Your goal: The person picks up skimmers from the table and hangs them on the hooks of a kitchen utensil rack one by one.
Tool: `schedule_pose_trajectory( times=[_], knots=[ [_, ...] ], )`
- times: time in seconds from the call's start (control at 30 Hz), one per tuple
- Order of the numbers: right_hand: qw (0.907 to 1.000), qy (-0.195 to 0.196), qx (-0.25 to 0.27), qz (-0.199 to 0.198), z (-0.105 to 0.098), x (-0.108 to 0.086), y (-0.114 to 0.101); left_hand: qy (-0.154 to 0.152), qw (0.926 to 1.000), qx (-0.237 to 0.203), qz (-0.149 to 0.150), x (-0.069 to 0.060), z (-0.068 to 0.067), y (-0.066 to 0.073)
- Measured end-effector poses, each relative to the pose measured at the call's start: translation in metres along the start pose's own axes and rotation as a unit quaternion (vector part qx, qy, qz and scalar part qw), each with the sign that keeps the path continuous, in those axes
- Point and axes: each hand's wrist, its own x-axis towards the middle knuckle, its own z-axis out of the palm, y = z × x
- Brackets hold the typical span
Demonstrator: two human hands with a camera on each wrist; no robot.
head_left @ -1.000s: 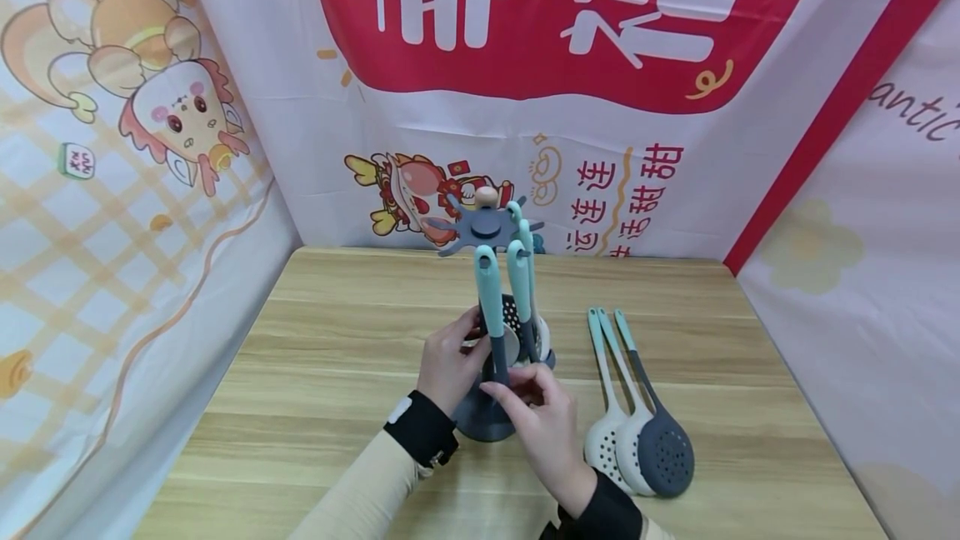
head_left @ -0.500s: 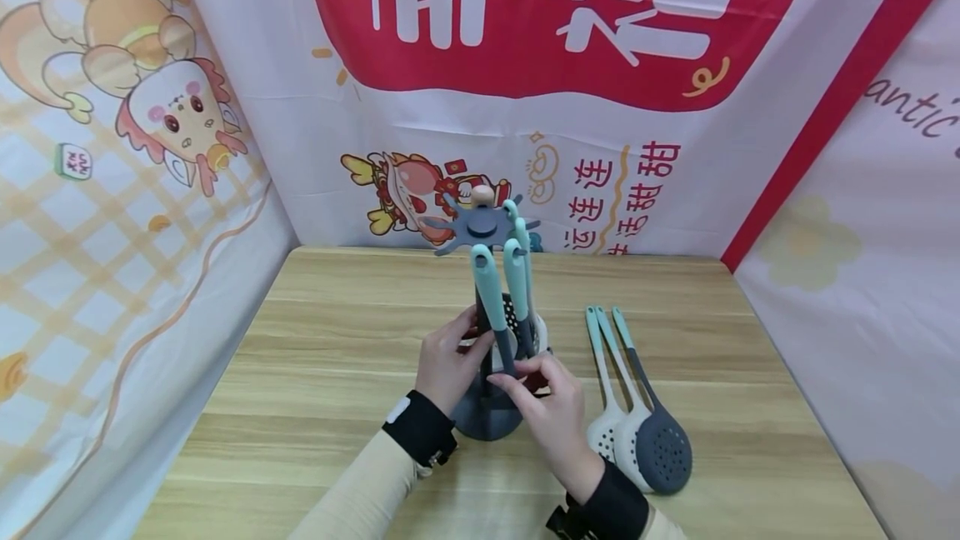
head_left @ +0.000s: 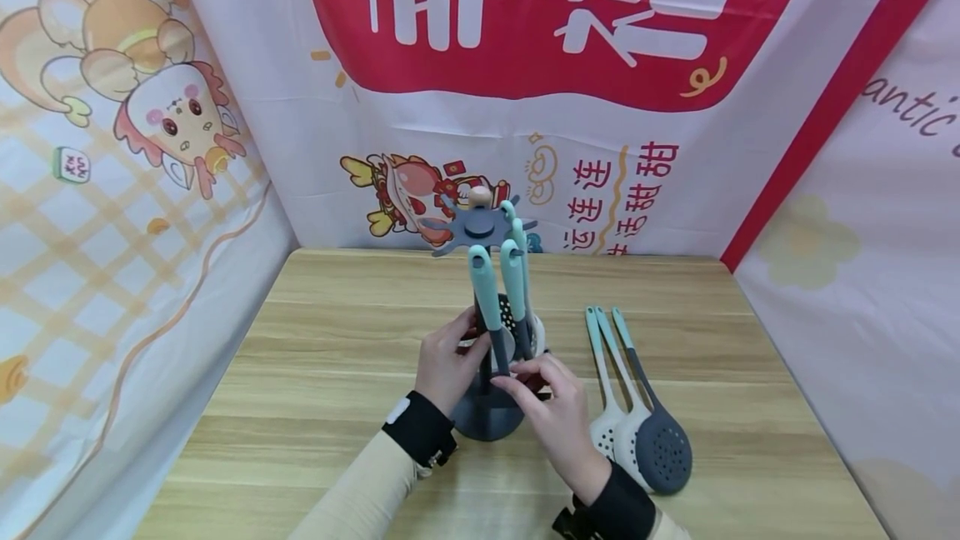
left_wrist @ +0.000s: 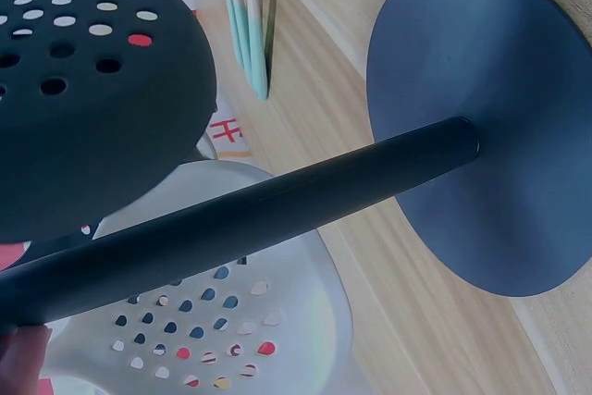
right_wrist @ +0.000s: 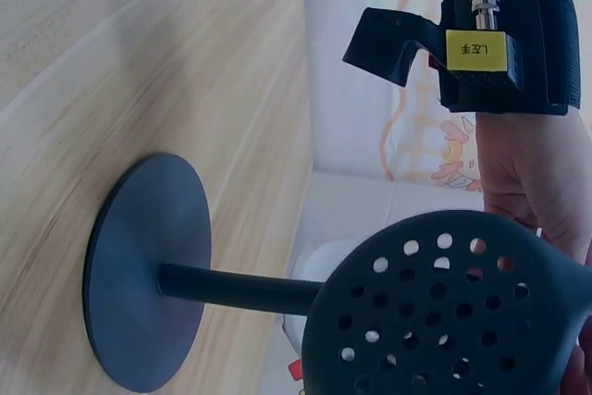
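Note:
A dark utensil stand with a hooked top stands upright mid-table. My left hand grips its pole, a fingertip showing against it in the left wrist view. On the front hook hangs a dark skimmer with a mint handle; its holed head fills much of the right wrist view. With thumb and fingers my right hand pinches the skimmer's dark neck, low down. Other mint-handled utensils hang on the right-hand hooks, among them a white holed one. The fingers partly hide the heads.
On the wooden table, right of the stand, lie two white utensils and a dark slotted turner, handles pointing away. Printed cloth walls rise behind and at both sides. Several hooks on the left of the top carry nothing.
The front skimmer's lower end swung slightly right, then a little back. My right hand shifted slightly right with it. The left hand stays on the pole.

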Motion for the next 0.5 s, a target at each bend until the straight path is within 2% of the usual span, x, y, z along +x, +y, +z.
schedule_pose_trajectory(
  times=[0.3,0.5],
  knots=[
    [0.9996,-0.025,-0.007,-0.014,-0.007,0.005,0.004,0.009,0.9999,-0.010,-0.005,0.001,0.002,-0.001],
    [0.9995,-0.012,-0.021,-0.018,-0.015,0.009,0.009,0.005,0.9999,-0.010,-0.007,0.002,0.003,-0.002]
  ],
)
